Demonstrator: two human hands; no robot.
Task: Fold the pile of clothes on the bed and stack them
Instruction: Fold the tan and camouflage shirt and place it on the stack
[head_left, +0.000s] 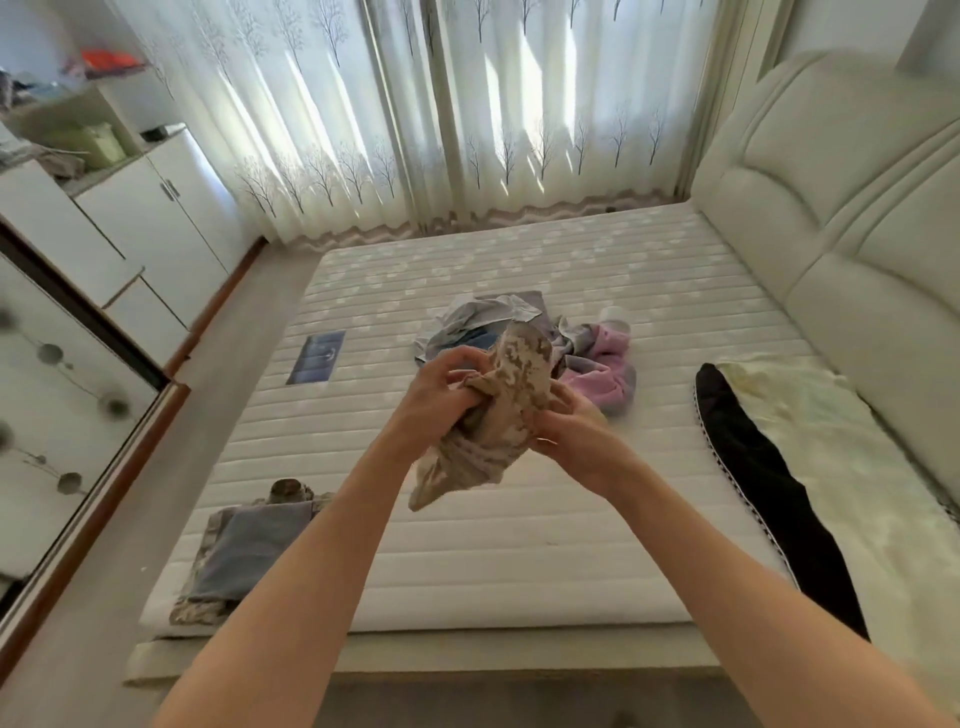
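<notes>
A crumpled beige patterned garment (511, 395) hangs in the air above the bare white mattress (519, 545). My left hand (441, 387) grips its left side and my right hand (563, 423) grips its right side. Behind it lies the unfolded pile of clothes (488, 322), grey and blue pieces with a pink garment (605, 364) at its right. A folded stack (249, 556), blue-grey on top of a beige patterned piece, sits at the mattress's near left corner.
A black cloth (763, 478) and a pale yellow blanket (841, 467) lie along the bed's right side by the padded headboard (852, 197). White cabinets (135, 228) and a mirrored door (57, 395) stand left of the floor strip. Curtains (441, 114) hang behind the bed.
</notes>
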